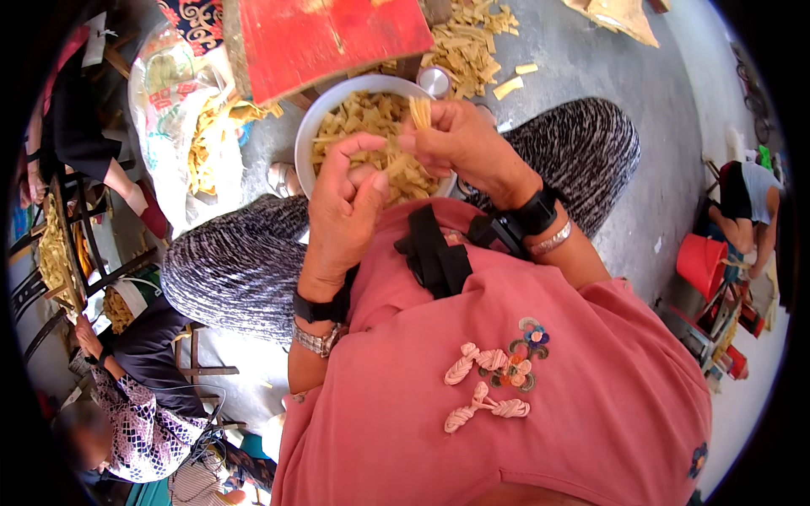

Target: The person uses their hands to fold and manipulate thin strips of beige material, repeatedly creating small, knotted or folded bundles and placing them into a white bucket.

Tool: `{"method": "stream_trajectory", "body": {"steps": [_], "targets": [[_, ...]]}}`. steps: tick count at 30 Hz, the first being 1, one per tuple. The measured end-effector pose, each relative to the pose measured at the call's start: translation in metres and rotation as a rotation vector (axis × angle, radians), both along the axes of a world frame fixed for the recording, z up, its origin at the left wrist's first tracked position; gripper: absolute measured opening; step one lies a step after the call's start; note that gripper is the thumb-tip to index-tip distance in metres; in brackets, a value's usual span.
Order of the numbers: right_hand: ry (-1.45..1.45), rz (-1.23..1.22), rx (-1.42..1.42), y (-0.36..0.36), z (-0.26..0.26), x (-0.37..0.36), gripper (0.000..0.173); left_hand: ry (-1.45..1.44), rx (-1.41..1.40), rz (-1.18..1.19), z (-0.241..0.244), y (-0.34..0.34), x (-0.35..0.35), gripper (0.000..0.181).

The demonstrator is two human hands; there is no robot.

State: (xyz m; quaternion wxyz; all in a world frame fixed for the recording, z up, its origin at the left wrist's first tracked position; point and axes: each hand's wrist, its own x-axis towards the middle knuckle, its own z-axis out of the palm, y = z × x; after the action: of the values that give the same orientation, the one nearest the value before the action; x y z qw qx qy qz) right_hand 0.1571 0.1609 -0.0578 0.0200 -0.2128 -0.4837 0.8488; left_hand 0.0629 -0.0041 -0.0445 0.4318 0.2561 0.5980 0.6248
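Observation:
Over a white bowl [304, 139] on my lap side, both my hands are raised close together. My right hand [468, 148] pinches a small bundle of pale yellow strips [419, 112] between thumb and fingers, its ends sticking up. My left hand [345, 202] is beside it with thumb and forefinger curved towards the same strips; whether it grips one is unclear. Folded pale yellow pieces [361, 111], of a dried-looking material I cannot name, fill much of the bowl. My hands hide part of them.
A red-topped wooden table [335, 44] stands just beyond the bowl. Loose yellow strips [468, 50] lie piled on the floor beside a round metal-topped object [434, 81]. A plastic sack [168, 114] stands at left. Co-workers sit left and right, one near a red bucket [701, 265].

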Motion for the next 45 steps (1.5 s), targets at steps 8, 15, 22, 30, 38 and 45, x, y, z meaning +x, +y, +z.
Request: {"method": "stream_trajectory", "body": {"steps": [8,15,22,30,38,45], "targets": [[0.036,0.008,0.266,0.026,0.053,-0.032,0.013,0.177,0.066,0.072,0.031,0.027,-0.037,0.013],[0.137,-0.119,0.527,0.048,0.085,-0.078,0.023,0.373,0.146,0.181,0.071,0.062,-0.094,0.008],[0.13,-0.227,0.85,0.062,0.07,-0.097,0.025,0.464,0.17,0.189,0.059,0.083,-0.113,0.007],[0.037,-0.064,1.013,0.056,0.072,-0.061,0.032,0.559,0.122,0.254,0.052,0.065,-0.105,0.005],[-0.123,0.047,0.924,0.037,0.044,-0.008,0.035,0.761,0.147,0.357,0.047,0.011,-0.1,0.007],[-0.191,0.405,1.108,0.026,0.011,-0.007,0.025,0.778,-0.136,0.451,0.091,-0.077,-0.16,0.014]]}}
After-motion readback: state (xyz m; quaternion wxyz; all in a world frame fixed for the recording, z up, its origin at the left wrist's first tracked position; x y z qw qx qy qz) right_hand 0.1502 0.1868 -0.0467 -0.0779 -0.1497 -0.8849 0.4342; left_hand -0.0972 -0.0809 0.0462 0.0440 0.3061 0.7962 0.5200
